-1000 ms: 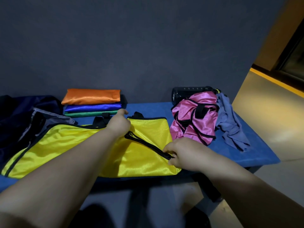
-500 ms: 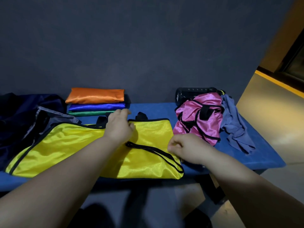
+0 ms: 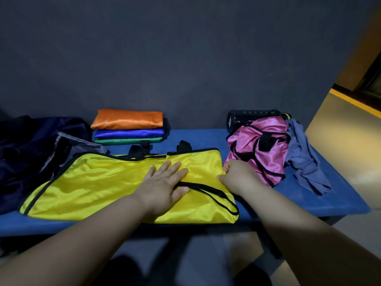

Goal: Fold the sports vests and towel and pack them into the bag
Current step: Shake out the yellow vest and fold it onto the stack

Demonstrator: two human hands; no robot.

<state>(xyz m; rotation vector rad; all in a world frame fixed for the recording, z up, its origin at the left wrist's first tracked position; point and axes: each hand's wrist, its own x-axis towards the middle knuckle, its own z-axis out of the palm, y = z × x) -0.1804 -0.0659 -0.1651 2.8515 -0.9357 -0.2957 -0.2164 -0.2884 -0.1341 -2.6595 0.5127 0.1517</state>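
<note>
1. yellow vest [image 3: 99,182] lies flat on the counter [image 3: 309,203], pink vest [image 3: 266,153] and towel [image 3: 305,162] just right of it.
2. left hand [image 3: 162,184] grip is spread flat, pinning the middle. right hand [image 3: 237,176] grip is curled on the vest's right edge.
3. imo use that palm as the crease line and bring the edge over square, sized to the folded stack [image 3: 127,122].

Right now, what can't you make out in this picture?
All in the head view:
- Right hand: its back hides the fingertips at the yellow vest's edge, so any grip is unclear.
- Bottle: mostly behind the pink vest.
- Bag: dark, cut off by the left edge; its opening is unseen.
- Green vest: only an edge shows under the blue vest.
</note>
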